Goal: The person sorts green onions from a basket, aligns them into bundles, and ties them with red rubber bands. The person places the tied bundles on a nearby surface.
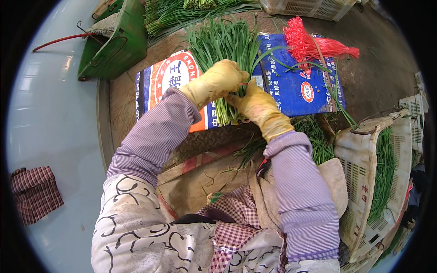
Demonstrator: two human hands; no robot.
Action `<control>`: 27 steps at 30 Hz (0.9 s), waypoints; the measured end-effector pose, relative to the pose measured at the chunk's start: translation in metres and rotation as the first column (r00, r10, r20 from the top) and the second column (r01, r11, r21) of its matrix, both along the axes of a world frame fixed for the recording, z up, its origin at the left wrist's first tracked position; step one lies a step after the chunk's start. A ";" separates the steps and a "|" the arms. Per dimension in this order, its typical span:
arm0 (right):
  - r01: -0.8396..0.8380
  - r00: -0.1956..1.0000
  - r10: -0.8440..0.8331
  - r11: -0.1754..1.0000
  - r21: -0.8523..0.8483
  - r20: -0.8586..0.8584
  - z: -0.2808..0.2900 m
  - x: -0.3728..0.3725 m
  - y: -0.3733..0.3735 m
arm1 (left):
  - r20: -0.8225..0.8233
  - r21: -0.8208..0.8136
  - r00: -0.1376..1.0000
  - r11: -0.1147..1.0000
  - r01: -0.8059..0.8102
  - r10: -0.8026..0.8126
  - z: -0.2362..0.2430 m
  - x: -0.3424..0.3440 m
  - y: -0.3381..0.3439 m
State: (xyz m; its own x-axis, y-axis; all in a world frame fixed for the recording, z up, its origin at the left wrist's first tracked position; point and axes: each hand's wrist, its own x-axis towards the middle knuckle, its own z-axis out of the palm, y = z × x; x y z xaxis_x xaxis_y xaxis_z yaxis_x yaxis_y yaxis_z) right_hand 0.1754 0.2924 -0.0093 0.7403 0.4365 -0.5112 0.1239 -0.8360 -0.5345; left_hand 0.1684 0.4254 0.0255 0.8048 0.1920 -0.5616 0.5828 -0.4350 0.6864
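A bunch of long green leafy stalks (221,41) lies with its pale cut ends toward me on flattened printed bags, one orange and white (157,82), one blue (309,98). My left hand (218,79), in a yellow rubber glove, is closed on the bunch at its middle. My right hand (255,107), gloved alike, grips the bunch just below and to the right, near a thin red tie at the stalks. A heap of red plastic ties (302,43) rests on the blue bag to the right, with loose leaves across it.
A green crate (102,59) stands at upper left, more stalks (164,13) beyond the bags, and a pale crate (309,7) at the back. At right, pale baskets (357,182) hold greens (382,173). A checked cloth (34,193) lies on the pale floor (54,127) at left.
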 end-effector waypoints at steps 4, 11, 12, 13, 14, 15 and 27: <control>0.139 0.966 -0.187 0.957 0.255 0.177 0.012 0.012 -0.022 | -0.058 0.186 0.979 0.961 0.204 -0.196 0.020 -0.002 0.013; 0.428 0.806 -0.034 0.723 0.542 -0.591 0.014 0.015 -0.002 | 0.079 0.397 0.922 0.860 0.320 -0.380 0.013 -0.007 0.022; 0.426 0.791 -0.022 0.736 0.526 -0.611 0.014 0.017 0.001 | 0.094 0.382 0.935 0.879 0.284 -0.343 0.011 -0.009 0.024; 0.427 0.777 -0.016 0.747 0.509 -0.629 0.012 0.017 0.005 | 0.106 0.385 0.927 0.875 0.295 -0.359 0.009 -0.010 0.027; 0.415 0.788 -0.026 0.760 0.500 -0.614 0.011 0.018 0.008 | 0.112 0.377 0.923 0.875 0.303 -0.368 0.008 -0.011 0.029; 0.388 0.807 -0.005 0.758 0.525 -0.590 0.009 0.019 0.011 | 0.119 0.362 0.924 0.882 0.301 -0.364 0.007 -0.011 0.031; 0.421 0.772 -0.144 0.846 0.327 -0.619 0.013 0.034 0.011 | 0.742 0.307 0.471 0.867 0.394 -0.477 0.004 -0.021 0.040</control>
